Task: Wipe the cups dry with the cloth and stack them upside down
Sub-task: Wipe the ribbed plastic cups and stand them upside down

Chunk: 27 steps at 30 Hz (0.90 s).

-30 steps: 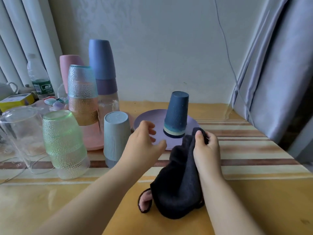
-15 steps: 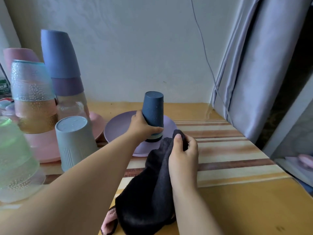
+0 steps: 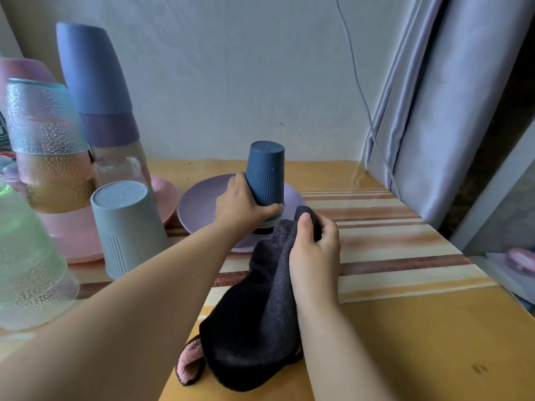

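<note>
Left side: we see cup stacks (image 3: 95, 91) crowding the pink plate (image 3: 72, 238), with the grey cup (image 3: 127, 227) and green glass (image 3: 26, 256) in front.
Centre: the left hand (image 3: 240, 206), dark blue cup (image 3: 266, 175) and cloth (image 3: 260, 314) fill the way across the purple plate (image 3: 202, 204).
Right side: we see bare striped table (image 3: 390, 241) up to the curtain (image 3: 451, 111).
Near edge: bare wood lies right of the right hand (image 3: 314, 247).

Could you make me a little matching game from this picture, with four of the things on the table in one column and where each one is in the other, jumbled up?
Things:
1. dark blue cup
2. black cloth
3. grey cup
4. purple plate

Places:
A. under the dark blue stack
B. gripped by the left hand
C. upside down beside the pink plate
D. pinched in the right hand

Pairs: 1-B, 2-D, 3-C, 4-A
</note>
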### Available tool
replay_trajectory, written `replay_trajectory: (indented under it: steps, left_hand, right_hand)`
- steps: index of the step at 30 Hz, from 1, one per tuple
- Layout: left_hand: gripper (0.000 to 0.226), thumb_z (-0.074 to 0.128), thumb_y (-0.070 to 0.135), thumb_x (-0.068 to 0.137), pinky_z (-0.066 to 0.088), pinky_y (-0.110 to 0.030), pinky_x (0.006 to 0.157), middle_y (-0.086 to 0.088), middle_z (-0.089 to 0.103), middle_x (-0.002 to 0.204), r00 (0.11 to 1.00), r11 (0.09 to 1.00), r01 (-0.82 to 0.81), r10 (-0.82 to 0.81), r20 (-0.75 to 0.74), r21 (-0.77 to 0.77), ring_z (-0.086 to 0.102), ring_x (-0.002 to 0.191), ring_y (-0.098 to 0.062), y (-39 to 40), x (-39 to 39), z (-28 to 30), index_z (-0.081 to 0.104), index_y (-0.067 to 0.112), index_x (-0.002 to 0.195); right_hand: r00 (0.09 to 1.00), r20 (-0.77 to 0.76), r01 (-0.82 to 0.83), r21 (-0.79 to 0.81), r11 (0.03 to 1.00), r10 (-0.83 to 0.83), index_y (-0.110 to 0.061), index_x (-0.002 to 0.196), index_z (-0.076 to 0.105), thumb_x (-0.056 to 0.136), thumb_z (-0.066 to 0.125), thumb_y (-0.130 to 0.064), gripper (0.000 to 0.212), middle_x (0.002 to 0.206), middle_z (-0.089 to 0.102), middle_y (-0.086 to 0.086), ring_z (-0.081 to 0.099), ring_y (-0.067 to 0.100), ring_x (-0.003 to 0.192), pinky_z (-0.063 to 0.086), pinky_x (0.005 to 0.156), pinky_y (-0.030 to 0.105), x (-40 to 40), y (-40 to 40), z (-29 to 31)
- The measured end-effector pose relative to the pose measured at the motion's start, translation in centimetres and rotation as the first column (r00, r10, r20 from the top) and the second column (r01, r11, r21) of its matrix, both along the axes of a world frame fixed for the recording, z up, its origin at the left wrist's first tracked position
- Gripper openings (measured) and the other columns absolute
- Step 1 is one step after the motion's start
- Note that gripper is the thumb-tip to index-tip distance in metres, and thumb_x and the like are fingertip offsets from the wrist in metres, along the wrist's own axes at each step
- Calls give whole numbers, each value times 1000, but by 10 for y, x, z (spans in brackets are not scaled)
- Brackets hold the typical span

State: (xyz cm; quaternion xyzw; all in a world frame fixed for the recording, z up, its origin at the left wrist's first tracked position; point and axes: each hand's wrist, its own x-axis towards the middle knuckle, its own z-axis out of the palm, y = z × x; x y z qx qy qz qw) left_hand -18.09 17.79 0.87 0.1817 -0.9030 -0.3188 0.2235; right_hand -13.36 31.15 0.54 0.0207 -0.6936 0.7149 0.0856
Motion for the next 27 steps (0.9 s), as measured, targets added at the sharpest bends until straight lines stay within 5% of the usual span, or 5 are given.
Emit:
replay_trajectory:
  steps: [7,12,17,27]
  left_hand:
    - [66,74,51,74,37,-33,73,-3,50,115,998,999,31,-32,-62,-23,52,92,-22,3,0,10,39,14,116]
    - [68,76,49,65,44,-47,96,2,45,113,982,975,115,-83,-170,189,51,111,-24,6,3,11,37,21,112]
    - [67,78,32,78,40,-31,83,-1,44,122,944,937,190,-93,-317,291,47,108,-16,9,5,34,34,14,126]
    - [72,75,51,61,50,-33,85,2,58,116,917,940,211,-95,-387,268,58,108,-15,14,49,63,45,25,121]
  right_hand:
    - [1000,9,-27,-1,1000,27,-23,99,51,95,47,-32,10,83,55,-19,52,-2,75,37,55,1,1,1,0]
    - [999,20,-39,5,999,39,-24,100,51,95,47,-32,11,85,56,-19,53,-3,76,39,57,6,2,1,1]
    - [998,38,-42,-2,999,42,-23,100,51,95,47,-31,11,88,56,-17,54,7,81,38,62,12,3,0,2]
    - [999,30,-36,-31,999,37,-21,101,53,95,48,-31,12,89,58,-14,54,7,82,37,63,17,4,-1,3]
